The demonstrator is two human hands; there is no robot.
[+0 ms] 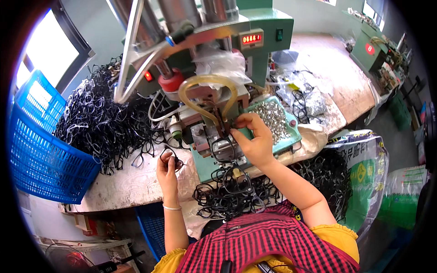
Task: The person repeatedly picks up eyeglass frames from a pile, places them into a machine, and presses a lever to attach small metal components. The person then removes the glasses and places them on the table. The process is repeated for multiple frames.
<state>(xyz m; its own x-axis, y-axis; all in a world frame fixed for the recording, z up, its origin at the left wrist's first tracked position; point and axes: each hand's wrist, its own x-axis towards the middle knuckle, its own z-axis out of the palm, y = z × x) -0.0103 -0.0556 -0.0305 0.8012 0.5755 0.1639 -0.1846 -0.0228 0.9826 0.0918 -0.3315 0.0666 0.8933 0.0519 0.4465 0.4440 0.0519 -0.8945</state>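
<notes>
While the bench (114, 189) is carrying the work, the green machine (268, 34) is standing across its middle. Toward the bench's left back corner a heap of black eyeglass frames (100, 123) is spreading, and a smaller pile of frames (236, 193) is lying at the front edge. Right of the machine's tooling, a teal tray (295, 135) is sitting near that same edge. Below the tooling, the metal fixture (199, 135) is facing the worker.

The right hand (257, 140) is reaching into it, thumb and forefinger close together; whether they are grasping anything I cannot tell. The left hand (166, 172) is pinching a dark frame (180, 163) by the front edge, left of the machine. Another frame (223, 161) is showing at the fixture's front, just below the right fingertips.

Good work here is probably depending on seating that frame squarely, keeping fingertips out of the tooling's path and holding the left-hand frame clear. Smallest, shiny metal pieces (273, 120) are lying loose in the tray, within easy reach.
</notes>
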